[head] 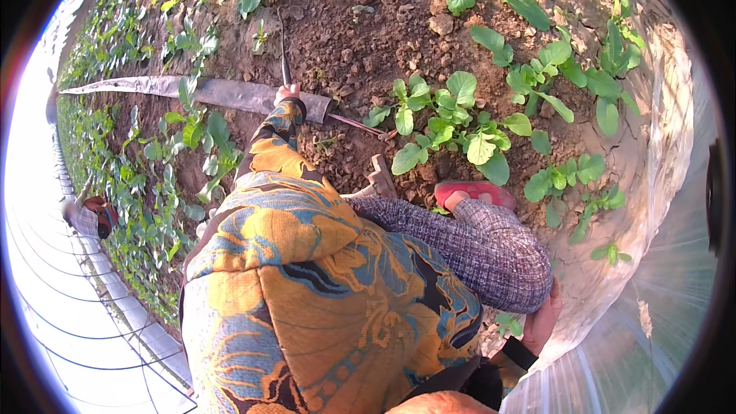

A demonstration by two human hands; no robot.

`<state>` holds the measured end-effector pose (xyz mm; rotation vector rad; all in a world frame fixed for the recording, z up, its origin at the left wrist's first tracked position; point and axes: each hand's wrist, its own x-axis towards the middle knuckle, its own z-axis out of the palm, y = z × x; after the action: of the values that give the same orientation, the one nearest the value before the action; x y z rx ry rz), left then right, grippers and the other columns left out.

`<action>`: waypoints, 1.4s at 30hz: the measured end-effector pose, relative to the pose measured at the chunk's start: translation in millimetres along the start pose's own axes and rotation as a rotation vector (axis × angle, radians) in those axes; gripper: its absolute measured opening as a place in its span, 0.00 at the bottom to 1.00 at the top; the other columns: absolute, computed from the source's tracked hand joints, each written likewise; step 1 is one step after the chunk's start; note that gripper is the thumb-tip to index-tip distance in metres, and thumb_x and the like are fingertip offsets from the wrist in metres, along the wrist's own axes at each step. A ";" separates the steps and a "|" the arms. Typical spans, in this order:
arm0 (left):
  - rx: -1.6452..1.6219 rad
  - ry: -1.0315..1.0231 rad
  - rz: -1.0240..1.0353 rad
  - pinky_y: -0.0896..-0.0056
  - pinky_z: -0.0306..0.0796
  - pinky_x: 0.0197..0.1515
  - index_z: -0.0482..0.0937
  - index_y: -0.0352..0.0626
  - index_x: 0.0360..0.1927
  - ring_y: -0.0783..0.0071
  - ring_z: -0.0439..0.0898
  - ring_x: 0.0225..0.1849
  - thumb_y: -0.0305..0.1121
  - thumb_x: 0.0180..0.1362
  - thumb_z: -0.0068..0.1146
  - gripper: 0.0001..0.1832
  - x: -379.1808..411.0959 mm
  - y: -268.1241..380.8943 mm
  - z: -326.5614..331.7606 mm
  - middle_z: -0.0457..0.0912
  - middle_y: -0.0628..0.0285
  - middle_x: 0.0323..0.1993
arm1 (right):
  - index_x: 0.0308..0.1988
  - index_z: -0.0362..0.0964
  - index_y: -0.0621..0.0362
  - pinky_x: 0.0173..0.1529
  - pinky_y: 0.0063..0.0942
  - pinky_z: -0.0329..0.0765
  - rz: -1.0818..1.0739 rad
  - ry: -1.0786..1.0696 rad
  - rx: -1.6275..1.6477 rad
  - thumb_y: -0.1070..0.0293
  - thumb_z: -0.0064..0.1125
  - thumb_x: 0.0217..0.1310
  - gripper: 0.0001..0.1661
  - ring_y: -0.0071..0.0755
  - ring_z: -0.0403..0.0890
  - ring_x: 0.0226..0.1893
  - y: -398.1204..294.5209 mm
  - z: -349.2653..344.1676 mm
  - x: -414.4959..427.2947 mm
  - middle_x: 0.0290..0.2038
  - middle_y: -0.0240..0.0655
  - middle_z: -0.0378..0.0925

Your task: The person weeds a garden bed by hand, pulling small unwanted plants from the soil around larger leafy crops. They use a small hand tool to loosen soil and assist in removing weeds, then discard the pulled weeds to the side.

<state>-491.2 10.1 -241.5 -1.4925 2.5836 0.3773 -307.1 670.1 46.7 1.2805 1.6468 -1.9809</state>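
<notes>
My left hand, in a patterned sleeve, grips the handle of a slim metal hand tool. The tool's thin, bent shaft points away over the brown soil. Just beneath this hand runs a flat grey hose, its end beside the wrist. A pinkish cord trails from that end. My right hand, a black band at its wrist, rests by my bent knee in checked trousers. Its fingers are partly hidden behind the knee, and I see no tool in it. Near my red shoe grow leafy green seedlings.
More leafy plants grow toward the right. Clear plastic sheeting rises along the right edge. Dense green rows fill the left, where another person is low among them. A brown object lies near my feet, its kind unclear.
</notes>
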 end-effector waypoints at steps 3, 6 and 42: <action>-0.234 -0.214 -0.079 0.55 0.72 0.48 0.80 0.45 0.39 0.51 0.80 0.42 0.51 0.52 0.52 0.21 -67.1 -1.6 39.4 0.82 0.50 0.36 | 0.58 0.61 0.66 0.60 0.32 0.68 -0.033 0.066 0.032 0.75 0.51 0.62 0.25 0.34 0.72 0.54 10.1 -13.5 -13.3 0.57 0.41 0.69; -0.261 -0.196 -0.079 0.57 0.73 0.41 0.78 0.42 0.35 0.57 0.81 0.33 0.49 0.56 0.52 0.19 -85.9 -27.6 11.1 0.81 0.54 0.28 | 0.58 0.61 0.66 0.61 0.32 0.67 -0.006 0.017 0.071 0.75 0.51 0.62 0.25 0.34 0.71 0.56 17.8 -12.7 -11.7 0.57 0.41 0.69; -0.231 -1.348 1.092 0.73 0.61 0.08 0.67 0.39 0.37 0.76 0.66 0.10 0.39 0.64 0.44 0.12 -504.2 460.5 123.5 0.67 0.64 0.16 | 0.43 0.71 0.69 0.29 0.19 0.72 -0.270 0.294 0.247 0.79 0.52 0.62 0.09 0.22 0.74 0.23 19.6 -33.2 -133.7 0.29 0.36 0.74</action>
<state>-638.4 684.6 -171.4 0.3985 1.8240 1.2219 -201.7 650.6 135.5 1.5742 1.8348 -2.3054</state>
